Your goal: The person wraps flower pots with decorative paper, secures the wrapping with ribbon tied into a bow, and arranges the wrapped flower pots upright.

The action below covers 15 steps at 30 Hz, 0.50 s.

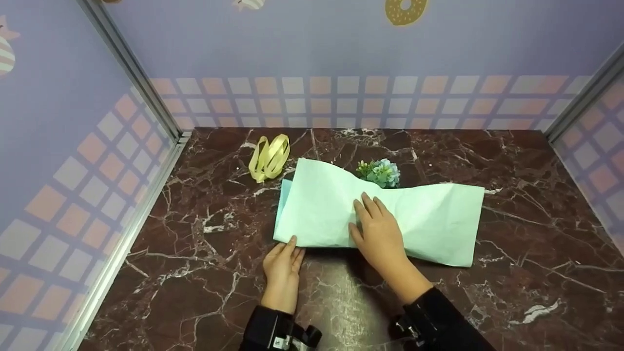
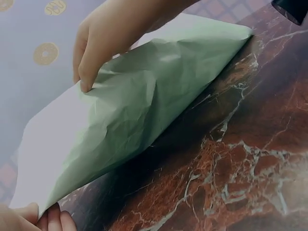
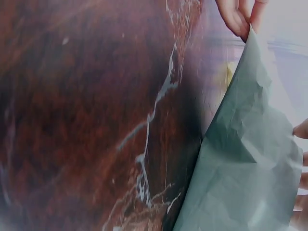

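A folded sheet of pale green wrapping paper (image 1: 331,204) lies across the table, creased and slightly raised in the middle. My left hand (image 1: 283,263) pinches its near left edge between thumb and fingers, as the left wrist view also shows. The right hand (image 1: 380,234) rests over the middle of the paper, its fingers reaching toward the far edge and pressing on the surface. Light blue paper (image 1: 282,197) shows along the left side. Just beyond the far edge, a bunch of blue flowers (image 1: 383,171) with green leaves pokes out, its lower part hidden by the paper.
A looped yellow ribbon (image 1: 269,158) lies at the back left of the dark red marbled table (image 1: 204,273). Patterned purple walls (image 1: 336,53) close off the back and both sides.
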Each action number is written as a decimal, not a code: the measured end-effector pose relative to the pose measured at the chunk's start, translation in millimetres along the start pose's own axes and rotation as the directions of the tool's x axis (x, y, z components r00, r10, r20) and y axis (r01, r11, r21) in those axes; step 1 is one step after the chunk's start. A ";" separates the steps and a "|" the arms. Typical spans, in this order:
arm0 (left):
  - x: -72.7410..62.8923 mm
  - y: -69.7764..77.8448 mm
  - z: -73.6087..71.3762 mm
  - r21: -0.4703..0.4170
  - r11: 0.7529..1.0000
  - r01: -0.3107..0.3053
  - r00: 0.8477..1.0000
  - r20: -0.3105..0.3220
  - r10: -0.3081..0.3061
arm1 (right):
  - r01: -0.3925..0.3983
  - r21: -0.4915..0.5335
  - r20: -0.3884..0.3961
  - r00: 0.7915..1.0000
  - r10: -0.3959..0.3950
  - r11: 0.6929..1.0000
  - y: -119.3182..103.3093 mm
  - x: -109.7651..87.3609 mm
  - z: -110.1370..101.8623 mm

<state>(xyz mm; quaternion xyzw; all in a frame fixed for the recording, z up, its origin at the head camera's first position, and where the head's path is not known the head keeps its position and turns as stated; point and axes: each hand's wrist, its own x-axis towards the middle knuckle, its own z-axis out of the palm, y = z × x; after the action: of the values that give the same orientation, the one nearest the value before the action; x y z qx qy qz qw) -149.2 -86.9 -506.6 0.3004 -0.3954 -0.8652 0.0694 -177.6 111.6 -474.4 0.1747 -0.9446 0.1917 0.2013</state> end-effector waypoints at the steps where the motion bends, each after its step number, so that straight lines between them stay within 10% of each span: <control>1: -0.1 0.4 -0.8 0.000 1.000 -0.003 1.000 -0.006 0.003 | -0.004 0.009 0.006 1.000 0.004 1.000 -1.2 0.7 0.6; 15: -3.9 0.9 -12.7 -0.061 0.998 0.036 0.999 0.027 -0.034 | 0.018 0.006 0.086 0.996 -0.019 1.000 -15.5 10.9 3.9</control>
<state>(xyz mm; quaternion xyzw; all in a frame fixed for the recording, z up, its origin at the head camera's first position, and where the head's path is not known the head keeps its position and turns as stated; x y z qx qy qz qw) -138.8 -94.3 -510.6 0.2935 -0.3643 -0.8819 0.0581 -181.8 93.8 -468.2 0.1921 -0.9502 0.1844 0.1618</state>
